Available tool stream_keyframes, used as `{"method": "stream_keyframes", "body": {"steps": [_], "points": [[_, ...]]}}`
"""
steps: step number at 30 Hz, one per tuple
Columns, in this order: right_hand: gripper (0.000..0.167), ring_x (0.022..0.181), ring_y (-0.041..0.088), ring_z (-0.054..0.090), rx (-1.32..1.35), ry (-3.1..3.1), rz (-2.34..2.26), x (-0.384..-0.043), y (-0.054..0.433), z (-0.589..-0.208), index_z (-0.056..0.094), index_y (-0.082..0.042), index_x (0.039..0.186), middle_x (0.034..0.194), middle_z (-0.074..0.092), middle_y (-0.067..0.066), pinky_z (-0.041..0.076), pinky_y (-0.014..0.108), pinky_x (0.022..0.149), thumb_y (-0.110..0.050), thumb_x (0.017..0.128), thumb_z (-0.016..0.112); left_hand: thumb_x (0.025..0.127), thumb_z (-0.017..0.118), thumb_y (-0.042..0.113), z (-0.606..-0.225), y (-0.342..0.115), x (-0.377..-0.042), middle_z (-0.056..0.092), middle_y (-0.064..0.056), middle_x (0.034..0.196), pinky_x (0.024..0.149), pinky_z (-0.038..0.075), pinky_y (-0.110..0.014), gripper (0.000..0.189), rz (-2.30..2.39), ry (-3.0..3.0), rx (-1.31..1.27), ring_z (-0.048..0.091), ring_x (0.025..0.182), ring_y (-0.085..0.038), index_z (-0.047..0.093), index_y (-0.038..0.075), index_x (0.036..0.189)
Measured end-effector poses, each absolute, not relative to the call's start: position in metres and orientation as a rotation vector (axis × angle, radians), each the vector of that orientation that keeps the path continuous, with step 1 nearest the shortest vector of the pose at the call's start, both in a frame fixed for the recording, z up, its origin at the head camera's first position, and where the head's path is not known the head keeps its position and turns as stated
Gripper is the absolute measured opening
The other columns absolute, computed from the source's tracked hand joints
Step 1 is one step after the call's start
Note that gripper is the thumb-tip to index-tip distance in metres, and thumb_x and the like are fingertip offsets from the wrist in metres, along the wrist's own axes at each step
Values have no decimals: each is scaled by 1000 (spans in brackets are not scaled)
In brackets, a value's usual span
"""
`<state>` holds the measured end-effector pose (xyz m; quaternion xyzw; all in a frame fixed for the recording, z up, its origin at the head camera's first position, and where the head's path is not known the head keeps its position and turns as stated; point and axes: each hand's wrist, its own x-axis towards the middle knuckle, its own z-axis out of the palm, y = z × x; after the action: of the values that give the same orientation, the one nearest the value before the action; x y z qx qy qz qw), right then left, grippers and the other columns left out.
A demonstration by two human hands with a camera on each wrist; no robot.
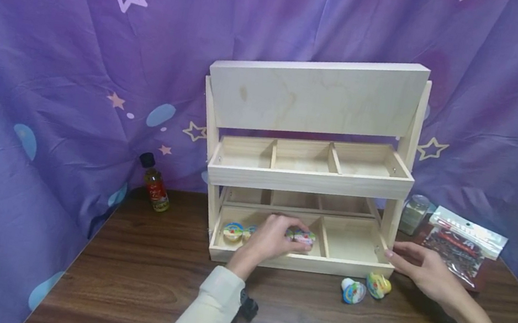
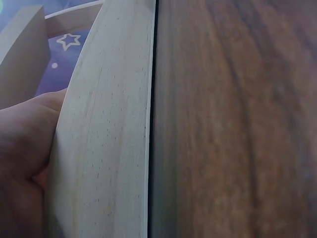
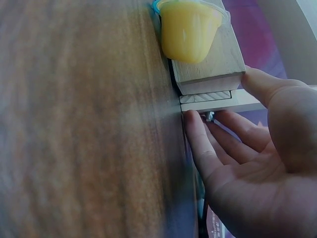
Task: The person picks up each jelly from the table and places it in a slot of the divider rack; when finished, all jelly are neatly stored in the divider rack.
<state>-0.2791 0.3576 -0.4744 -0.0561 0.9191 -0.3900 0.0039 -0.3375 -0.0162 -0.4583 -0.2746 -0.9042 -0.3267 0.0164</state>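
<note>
A pale wooden tiered rack (image 1: 305, 185) stands on the table. My left hand (image 1: 273, 236) reaches over the front board of its bottom tray, with thumb and fingers around a jelly cup (image 1: 305, 237) in the middle compartment. In the left wrist view the front board (image 2: 104, 119) hides those fingers. Two more jelly cups (image 1: 232, 231) lie in the left compartment. At the rack's lower right corner my right hand (image 1: 428, 270) holds the side, thumb at the front board's end and fingers along the side by a bolt (image 3: 209, 116).
Two jelly cups, one blue-lidded (image 1: 353, 291) and one yellow (image 1: 378, 285), lie before the rack. To its right are a glass jar (image 1: 414, 215) and a plastic packet (image 1: 459, 250). A small bottle (image 1: 155, 185) stands at left. Behind hangs a purple curtain (image 1: 164, 58).
</note>
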Motion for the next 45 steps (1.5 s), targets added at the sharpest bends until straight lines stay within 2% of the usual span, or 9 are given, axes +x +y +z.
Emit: {"method": "stream_keyframes", "body": {"steps": [6, 11, 15, 21, 28, 34, 37, 41, 45], "points": [[66, 117, 5, 62, -183, 2878, -1239, -278, 359, -474, 58, 5, 149, 144, 67, 30, 52, 14, 87, -46, 108, 65, 96, 84, 39, -457, -15, -331, 80, 3, 125, 91, 58, -21, 35, -947, -2716, -926, 72, 107, -10, 79, 22, 126], [66, 116, 3, 60, -184, 2892, -1228, -277, 360, -475, 58, 4, 149, 144, 67, 29, 51, 13, 87, -46, 108, 65, 98, 81, 27, -452, -7, -319, 79, 3, 128, 112, 54, -27, 25, -845, -2521, -1054, 70, 125, -17, 79, 18, 121], [65, 123, 20, 67, -182, 2891, -1236, -276, 361, -475, 58, 5, 149, 144, 66, 30, 51, 13, 87, -46, 108, 65, 99, 81, 24, -446, 4, -304, 79, 5, 125, 112, 52, -23, 22, -828, -2438, -1140, 67, 126, -14, 79, 19, 120], [63, 115, -1, 61, -189, 2899, -1238, -275, 362, -478, 59, 4, 148, 143, 67, 29, 51, 13, 87, -45, 108, 65, 103, 75, 26, -442, 24, -282, 79, 9, 122, 108, 49, -11, 20, -792, -2399, -1336, 70, 119, -6, 77, 22, 123], [66, 134, 48, 63, -197, 2896, -1221, -277, 359, -476, 57, 5, 150, 146, 64, 33, 58, 28, 91, -46, 109, 64, 107, 70, 30, -441, 37, -265, 73, 9, 141, 121, 36, -10, 33, -633, -2516, -1594, 61, 136, -2, 72, 22, 139], [70, 137, 54, 59, -175, 2873, -1216, -279, 358, -474, 54, 6, 152, 149, 60, 35, 59, 60, 103, -50, 109, 62, 108, 68, 32, -444, 40, -260, 66, 9, 152, 124, 33, -13, 38, -539, -2586, -1661, 56, 145, -3, 67, 24, 146], [71, 138, 56, 58, -170, 2866, -1218, -278, 358, -474, 54, 6, 152, 150, 59, 36, 55, 67, 105, -50, 109, 62, 109, 66, 33, -446, 40, -260, 63, 10, 155, 124, 36, -14, 39, -555, -2626, -1666, 54, 146, -2, 65, 26, 147], [71, 138, 56, 58, -176, 2872, -1216, -278, 358, -474, 54, 6, 152, 149, 59, 37, 56, 66, 105, -50, 109, 61, 109, 67, 31, -448, 41, -259, 64, 9, 155, 123, 38, -14, 39, -570, -2633, -1658, 55, 146, -2, 65, 26, 147], [70, 136, 53, 60, -184, 2877, -1215, -278, 358, -473, 55, 6, 151, 148, 61, 36, 61, 50, 98, -49, 109, 62, 106, 72, 27, -451, 42, -258, 66, 10, 150, 120, 39, -11, 41, -569, -2628, -1639, 58, 140, 0, 66, 26, 146]]}}
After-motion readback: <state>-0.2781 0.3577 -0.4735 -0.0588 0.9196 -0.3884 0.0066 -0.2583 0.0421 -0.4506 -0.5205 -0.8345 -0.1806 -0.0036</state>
